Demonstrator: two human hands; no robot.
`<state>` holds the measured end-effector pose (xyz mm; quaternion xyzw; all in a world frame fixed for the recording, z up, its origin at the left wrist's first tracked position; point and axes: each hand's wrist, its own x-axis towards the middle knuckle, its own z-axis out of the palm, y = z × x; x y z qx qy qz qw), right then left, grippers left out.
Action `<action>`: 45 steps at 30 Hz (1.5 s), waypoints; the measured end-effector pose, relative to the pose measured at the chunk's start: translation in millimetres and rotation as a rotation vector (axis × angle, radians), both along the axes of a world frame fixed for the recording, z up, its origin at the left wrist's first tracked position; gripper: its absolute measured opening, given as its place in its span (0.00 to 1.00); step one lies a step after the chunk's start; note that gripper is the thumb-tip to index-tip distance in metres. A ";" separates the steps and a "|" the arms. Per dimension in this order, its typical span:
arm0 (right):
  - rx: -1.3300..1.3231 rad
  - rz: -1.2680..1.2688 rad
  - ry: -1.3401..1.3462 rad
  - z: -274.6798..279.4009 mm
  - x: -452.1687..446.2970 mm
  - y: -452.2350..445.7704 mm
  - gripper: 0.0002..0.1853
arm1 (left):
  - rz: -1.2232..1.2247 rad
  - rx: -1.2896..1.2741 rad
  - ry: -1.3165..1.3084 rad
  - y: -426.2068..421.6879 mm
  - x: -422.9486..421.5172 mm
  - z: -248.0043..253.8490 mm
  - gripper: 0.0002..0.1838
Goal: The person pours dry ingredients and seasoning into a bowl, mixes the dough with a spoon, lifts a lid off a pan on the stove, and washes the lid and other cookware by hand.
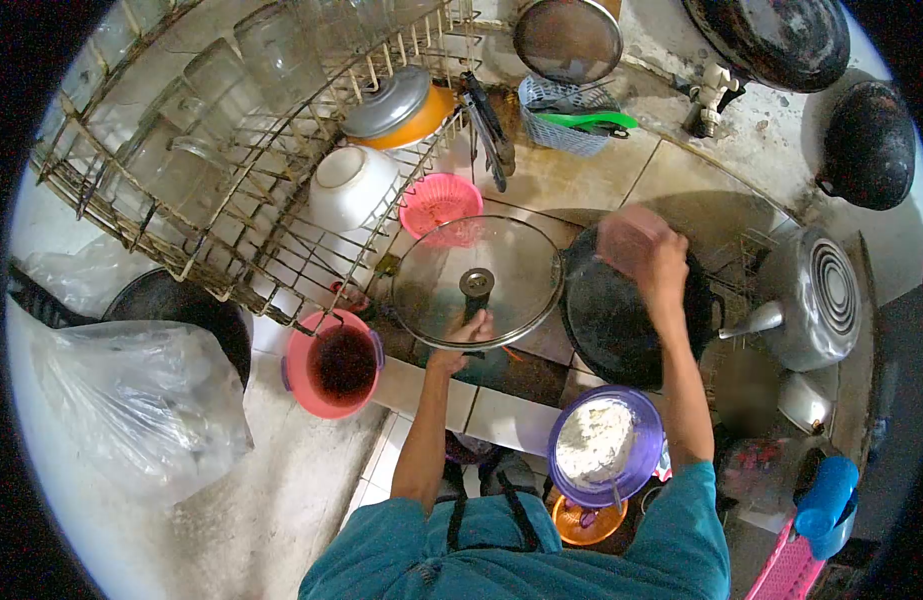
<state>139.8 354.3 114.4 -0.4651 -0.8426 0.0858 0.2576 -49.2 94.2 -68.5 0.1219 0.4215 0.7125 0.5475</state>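
My left hand (467, 336) grips the dark handle of a round glass lid (431, 290) with a metal rim, held left of a big black wok (621, 320). My right hand (663, 272) is over the wok, its fingers around a translucent pink plastic container (626, 240) blurred by motion. What the container holds, if anything, I cannot make out. Nearer my body, a purple bowl (643, 460) contains a white, flour-like mass (595, 440), with a utensil handle at its edge.
A wire dish rack (251, 215) with glass jars spans the upper left. Below it stands a pink bucket (293, 385) of dark liquid. A pink strainer (441, 200) sits behind the lid. An upturned metal pot (811, 300) is at right, an orange basket (589, 530) below the purple bowl.
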 end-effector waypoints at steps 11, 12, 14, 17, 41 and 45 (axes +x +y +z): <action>-0.164 -0.069 -0.588 -213.8 188.6 50.9 0.22 | 0.045 -0.093 0.345 5.6 -3.3 26.8 0.10; -0.167 -0.064 -0.591 -218.9 186.8 49.0 0.22 | 0.045 -0.137 0.390 2.4 -4.3 24.6 0.11; -0.124 -0.035 -0.585 -227.8 182.0 46.6 0.21 | 0.043 -0.188 0.404 -1.4 -7.7 20.5 0.11; 0.097 0.029 -0.636 -272.1 189.5 62.6 0.19 | 0.032 -0.205 0.352 -8.4 -6.0 22.5 0.11; -0.361 0.252 0.121 -124.9 59.6 32.6 0.08 | 0.011 -0.211 0.090 -38.6 -16.5 9.9 0.05; -0.053 0.300 0.129 -80.0 9.6 3.7 0.12 | -0.053 -0.172 0.092 -40.0 -12.5 9.8 0.10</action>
